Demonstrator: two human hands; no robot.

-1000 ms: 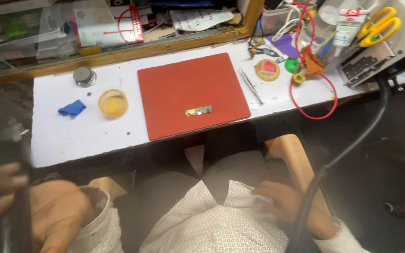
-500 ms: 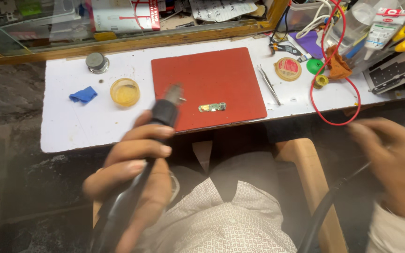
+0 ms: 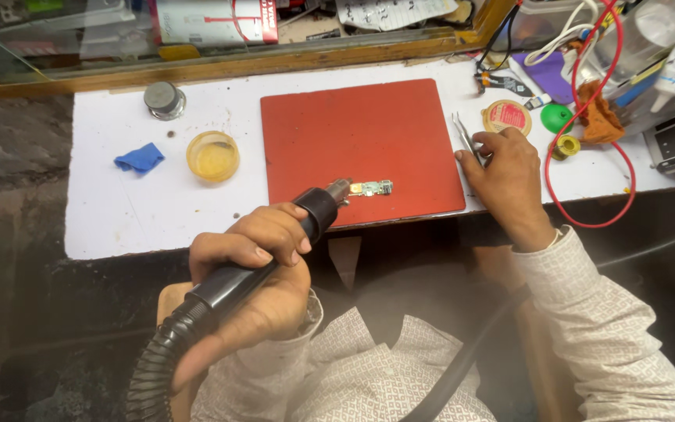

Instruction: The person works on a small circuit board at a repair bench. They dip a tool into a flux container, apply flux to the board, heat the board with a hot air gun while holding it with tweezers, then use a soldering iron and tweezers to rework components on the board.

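Since half a second ago, my left hand [image 3: 255, 266] has brought the black hot-air tool [image 3: 275, 250] lower and closer to me, and my right hand [image 3: 509, 176] has come in from the side and now rests on the right edge of the red mat [image 3: 361, 133]. My left fingers [image 3: 275, 234] are wrapped tightly around the black handle, with the ribbed hose running down past my wrist. The metal nozzle points at the small green circuit board [image 3: 371, 188], which lies flat on the lower part of the mat; the nozzle tip is just beside the left end of the board, and I cannot tell if it touches. My left fingers are near the board but apart from it. My right fingers [image 3: 474, 152] are curled together and touch the tweezers [image 3: 462, 137] lying at the edge of the mat; I cannot tell if they already grip them. The board is well apart from this hand. Left of the mat stand a yellow round dish [image 3: 212, 155], a blue cloth piece [image 3: 139, 157] and a small metal tin [image 3: 165, 99] on the white table [image 3: 119, 211].
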